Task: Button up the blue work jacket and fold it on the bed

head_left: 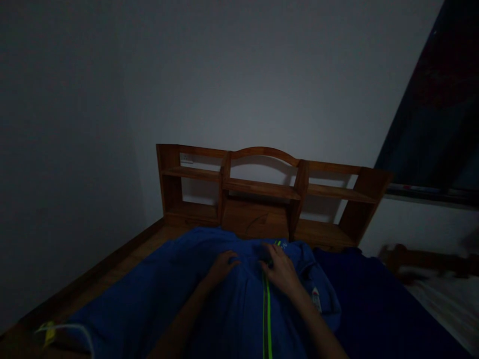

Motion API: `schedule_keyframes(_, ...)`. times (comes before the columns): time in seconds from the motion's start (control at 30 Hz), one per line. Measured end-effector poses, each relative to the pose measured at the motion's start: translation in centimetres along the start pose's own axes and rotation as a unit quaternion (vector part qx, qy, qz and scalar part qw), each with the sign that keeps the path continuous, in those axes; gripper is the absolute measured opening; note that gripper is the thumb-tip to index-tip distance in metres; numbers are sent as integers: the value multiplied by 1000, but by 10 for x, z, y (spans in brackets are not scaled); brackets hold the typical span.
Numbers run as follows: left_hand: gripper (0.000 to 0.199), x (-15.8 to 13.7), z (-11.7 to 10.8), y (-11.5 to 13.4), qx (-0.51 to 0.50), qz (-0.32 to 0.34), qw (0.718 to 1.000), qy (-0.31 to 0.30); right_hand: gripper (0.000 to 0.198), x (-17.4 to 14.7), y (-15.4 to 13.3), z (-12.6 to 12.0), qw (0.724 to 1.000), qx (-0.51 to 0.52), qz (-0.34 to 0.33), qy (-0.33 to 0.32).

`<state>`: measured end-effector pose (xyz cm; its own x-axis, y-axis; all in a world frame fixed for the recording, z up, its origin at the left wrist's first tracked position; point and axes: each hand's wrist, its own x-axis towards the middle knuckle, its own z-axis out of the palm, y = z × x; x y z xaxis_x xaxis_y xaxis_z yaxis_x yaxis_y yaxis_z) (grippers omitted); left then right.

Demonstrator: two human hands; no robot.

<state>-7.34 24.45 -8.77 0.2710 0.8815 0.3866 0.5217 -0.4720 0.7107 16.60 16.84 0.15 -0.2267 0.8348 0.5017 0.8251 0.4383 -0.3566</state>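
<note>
Headboard (262, 189): wooden, open shelves either side of an arched centre section.
Socket (186, 158): white, visible through the headboard's upper left opening.
Wall (243, 75): plain, pale, behind the headboard.
Window (441, 109): dark, upper right; probably glazed, though low light obscures detail.
Pale bedding (454, 299): far right, near a wooden rail (407, 259).

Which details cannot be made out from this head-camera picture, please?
In the head view:
1. Print on the small label: too small and dim to read.
2. Lower end of the green-edged strip: cut off by the bottom edge.
3. Part of the blue garment: hidden behind the right hand.
4. Whether that hand pinches cloth: obscured by dimness.
5. The yellow item: too blurred to identify.
</note>
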Motion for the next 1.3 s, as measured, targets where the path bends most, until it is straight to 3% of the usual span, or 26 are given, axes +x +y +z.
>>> schedule_keyframes(0.13, 36, -2, -3, -3, -20, -52, 998, -5, 39, 17, -32, 35, 1000, 28, 3, -10)
schedule_keyframes(0.23, 42, -2, -6, -4, -14, -72, 997, -9, 32, 16, -33, 64, 999, 42, 20, 11)
schedule_keyframes(0.33, 43, -2, -7, -4, -17, -70, 997, -22, 24, 10, -27, 76, 998, 57, 9, 22)
schedule_keyframes(0.53, 42, -4, -12, 7, -44, -41, 998, -33, 16, 5, -20, 83, 993, 110, 34, 38)
schedule_keyframes(0.7, 38, -7, -23, 23, -86, -28, 992, -91, 16, 10, -14, 86, 978, 190, 78, -20)
schedule_keyframes(1.3, 43, -11, -25, 38, -122, -43, 986, -103, 18, 10, -4, 82, 961, 265, 71, -36)
